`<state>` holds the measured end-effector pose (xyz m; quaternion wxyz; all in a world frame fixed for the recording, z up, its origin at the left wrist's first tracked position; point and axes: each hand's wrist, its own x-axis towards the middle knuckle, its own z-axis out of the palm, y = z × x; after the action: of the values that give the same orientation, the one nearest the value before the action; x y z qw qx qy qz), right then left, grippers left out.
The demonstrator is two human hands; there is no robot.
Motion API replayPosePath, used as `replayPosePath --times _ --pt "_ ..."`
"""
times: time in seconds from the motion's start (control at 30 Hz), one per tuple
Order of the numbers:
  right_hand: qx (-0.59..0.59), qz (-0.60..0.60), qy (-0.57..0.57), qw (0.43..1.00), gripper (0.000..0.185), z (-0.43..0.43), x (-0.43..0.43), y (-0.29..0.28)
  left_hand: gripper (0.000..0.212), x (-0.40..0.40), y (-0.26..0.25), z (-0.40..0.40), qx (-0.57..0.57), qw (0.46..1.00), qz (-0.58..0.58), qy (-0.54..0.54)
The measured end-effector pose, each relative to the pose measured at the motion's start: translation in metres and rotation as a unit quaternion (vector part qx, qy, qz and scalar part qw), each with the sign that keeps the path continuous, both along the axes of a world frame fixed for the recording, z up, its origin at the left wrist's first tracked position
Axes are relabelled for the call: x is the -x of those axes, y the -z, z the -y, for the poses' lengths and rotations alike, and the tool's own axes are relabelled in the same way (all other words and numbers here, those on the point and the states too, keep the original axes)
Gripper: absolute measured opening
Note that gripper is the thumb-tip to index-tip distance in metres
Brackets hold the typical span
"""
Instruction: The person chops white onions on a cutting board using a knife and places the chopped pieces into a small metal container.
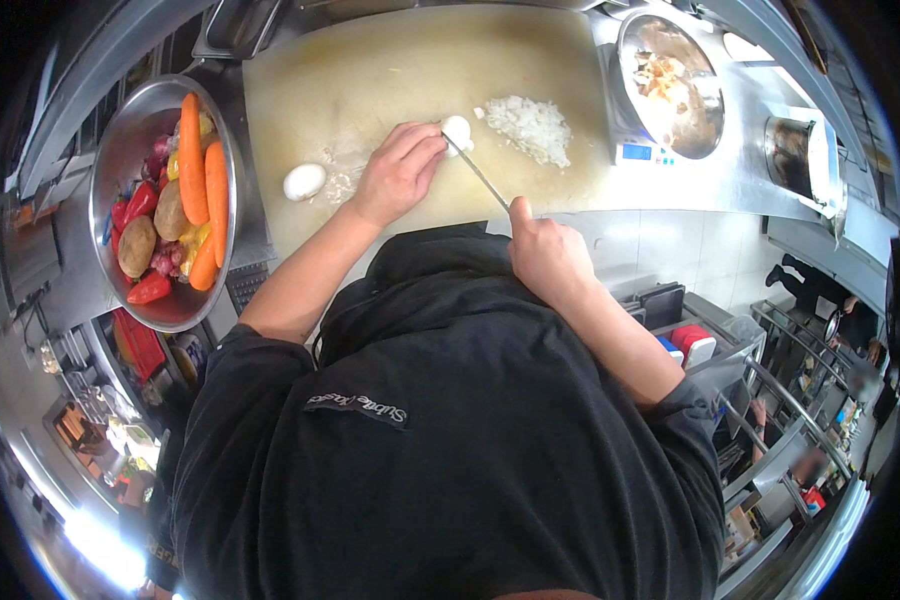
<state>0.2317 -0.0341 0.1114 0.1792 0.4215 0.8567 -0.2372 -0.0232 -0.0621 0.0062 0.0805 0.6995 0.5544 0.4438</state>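
My left hand [405, 161] rests on the pale cutting board [420, 60], its curled fingertips against a white piece of what looks like peeled onion [457, 129]. My right hand [551, 251] grips a knife [480, 171] at the board's near edge, index finger stretched forward. The blade points away to the left, its tip by the left fingers and the onion piece. To the right of that piece lies a pile of white diced onion [529, 127]. A rounded white peeled onion [304, 182] sits left of my left wrist, with thin pale scraps [343, 180] beside it.
At left, a steel bowl [229, 187] holds carrots, potatoes, red peppers and shallots. A bowl with peelings [709, 97] stands on a digital scale [634, 152] at right, with a metal pot [787, 157] beyond. People [817, 289] are in the background at right, among metal rails.
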Motion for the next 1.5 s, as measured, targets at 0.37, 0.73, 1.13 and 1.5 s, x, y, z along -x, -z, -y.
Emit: replayPosePath --times 0.37,0.73,1.13,1.5 --pt "-0.004 0.042 -0.006 0.999 0.027 0.006 -0.01 -0.004 0.023 0.002 0.005 0.001 -0.003 1.0 0.007 0.005" --pt "0.007 0.034 0.016 0.999 0.027 0.009 -0.003 0.015 0.022 0.002 0.005 0.003 -0.004 1.0 -0.001 0.0" --pt "0.001 0.003 0.016 1.0 0.026 0.011 0.0 -0.01 0.022 0.001 0.006 0.003 -0.008 1.0 0.009 0.0" --pt "-0.003 0.046 0.013 0.999 0.028 0.013 -0.011 0.0 0.018 0.001 0.007 0.004 -0.004 1.0 0.022 -0.008"
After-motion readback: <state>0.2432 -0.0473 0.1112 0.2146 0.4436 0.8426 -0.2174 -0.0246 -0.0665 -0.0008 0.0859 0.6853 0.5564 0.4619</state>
